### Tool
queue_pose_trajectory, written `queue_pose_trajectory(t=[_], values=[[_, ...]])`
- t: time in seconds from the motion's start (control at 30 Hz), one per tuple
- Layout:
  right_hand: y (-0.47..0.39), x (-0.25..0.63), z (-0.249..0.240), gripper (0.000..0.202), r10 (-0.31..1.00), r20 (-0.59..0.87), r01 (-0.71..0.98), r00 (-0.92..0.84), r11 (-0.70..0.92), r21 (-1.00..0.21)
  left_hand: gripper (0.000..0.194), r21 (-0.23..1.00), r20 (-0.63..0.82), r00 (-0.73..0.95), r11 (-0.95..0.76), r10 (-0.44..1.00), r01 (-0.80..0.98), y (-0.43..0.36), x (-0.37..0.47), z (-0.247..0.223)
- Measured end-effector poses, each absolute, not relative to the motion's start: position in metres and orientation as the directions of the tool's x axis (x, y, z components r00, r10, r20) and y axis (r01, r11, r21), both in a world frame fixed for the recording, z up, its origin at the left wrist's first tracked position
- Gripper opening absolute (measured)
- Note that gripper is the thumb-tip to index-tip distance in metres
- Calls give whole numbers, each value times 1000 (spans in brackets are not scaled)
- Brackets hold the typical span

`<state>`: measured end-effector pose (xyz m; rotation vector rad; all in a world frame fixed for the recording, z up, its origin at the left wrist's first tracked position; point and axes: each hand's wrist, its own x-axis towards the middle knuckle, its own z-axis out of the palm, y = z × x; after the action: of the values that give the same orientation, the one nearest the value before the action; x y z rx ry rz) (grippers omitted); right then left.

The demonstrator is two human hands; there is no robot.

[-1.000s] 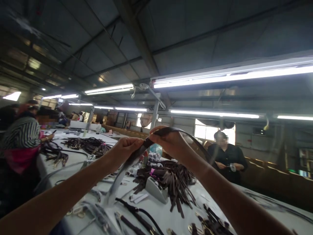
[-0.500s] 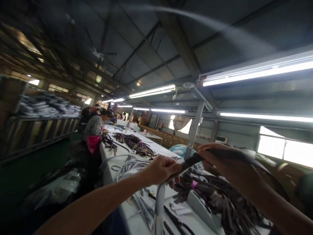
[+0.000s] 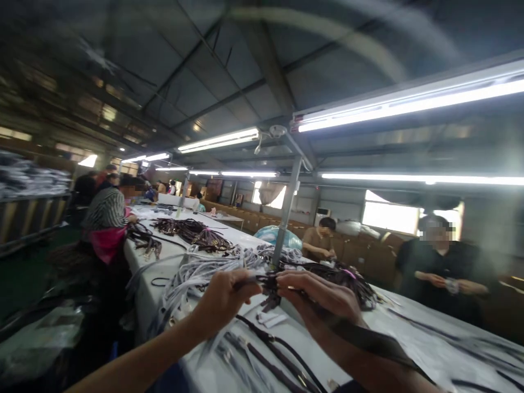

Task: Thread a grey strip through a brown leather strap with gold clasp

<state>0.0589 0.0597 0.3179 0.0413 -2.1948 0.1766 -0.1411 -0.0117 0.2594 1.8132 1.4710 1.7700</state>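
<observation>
In the middle of the head view, my left hand (image 3: pixel 223 300) is closed in a pinch on a dark strap. Close by on the right, my right hand (image 3: pixel 323 297) is closed around the same dark strap (image 3: pixel 372 341), whose long part trails over my right forearm. The short stretch between the two hands is partly covered by fingers. Light grey cords (image 3: pixel 186 278) lie in a heap behind my left hand. Below my hands, several dark straps (image 3: pixel 270 349) with metal fittings rest on the white table.
The long white table (image 3: pixel 139 267) holds a brown strap pile (image 3: pixel 192 232) farther off. A metal post (image 3: pixel 289 210) rises from it. A person in stripes (image 3: pixel 108 213) works at the left side; two people, one in dark clothes (image 3: pixel 446 273), are across it.
The view has turned right, bringing the two people across the table into sight. My hands have come lower and closer together, still on the dark strap.
</observation>
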Motion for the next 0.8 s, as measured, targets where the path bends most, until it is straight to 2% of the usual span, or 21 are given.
queue_pose_trajectory(t=[0.07, 0.13, 0.2, 0.23, 0.27, 0.3, 0.33, 0.4, 0.47, 0.53, 0.6, 0.67, 0.7, 0.73, 0.8], values=[[57, 65, 307, 13, 297, 759, -89, -580, 902, -421, 26, 561, 708, -90, -480, 701, 674, -11, -138, 255], [53, 73, 298, 29, 566, 602, -129, -564, 660, -740, 24, 446, 719, 34, -498, 694, 744, -10, -132, 251], [50, 83, 293, 37, 722, 416, -175, -552, 388, -905, 24, 424, 688, 104, -515, 718, 745, -8, -123, 250], [48, 88, 292, 37, 752, 369, -175, -546, 328, -928, 23, 440, 666, 121, -518, 736, 733, -8, -118, 250], [46, 94, 291, 33, 749, 381, -167, -542, 349, -922, 21, 476, 630, 135, -518, 765, 711, -8, -113, 250], [44, 101, 291, 28, 711, 442, -147, -547, 438, -887, 21, 525, 581, 154, -513, 799, 679, -8, -107, 250], [43, 108, 291, 22, 635, 519, -114, -572, 566, -817, 21, 579, 528, 174, -502, 831, 642, -9, -103, 251], [40, 122, 292, 16, 400, 613, -66, -681, 801, -595, 19, 671, 435, 217, -476, 874, 569, -11, -94, 253], [38, 132, 291, 23, 186, 613, -89, -768, 917, -390, 14, 717, 384, 256, -461, 887, 523, -13, -85, 254], [37, 136, 286, 26, 124, 636, -100, -761, 947, -304, 15, 727, 367, 269, -455, 890, 514, -13, -74, 254], [38, 133, 276, 20, 214, 719, -74, -661, 935, -347, 18, 722, 390, 263, -471, 882, 507, -10, -63, 251], [40, 128, 266, 10, 423, 727, -64, -541, 841, -537, 19, 740, 409, 241, -475, 880, 476, -5, -53, 247], [42, 126, 263, 7, 530, 676, -94, -511, 748, -657, 17, 760, 409, 229, -469, 883, 450, -2, -49, 246], [44, 126, 262, 15, 615, 601, -136, -511, 633, -762, 16, 781, 401, 224, -459, 888, 423, 0, -47, 246], [47, 130, 269, 29, 690, 457, -196, -560, 426, -883, 16, 809, 378, 247, -448, 892, 379, 3, -46, 249]])
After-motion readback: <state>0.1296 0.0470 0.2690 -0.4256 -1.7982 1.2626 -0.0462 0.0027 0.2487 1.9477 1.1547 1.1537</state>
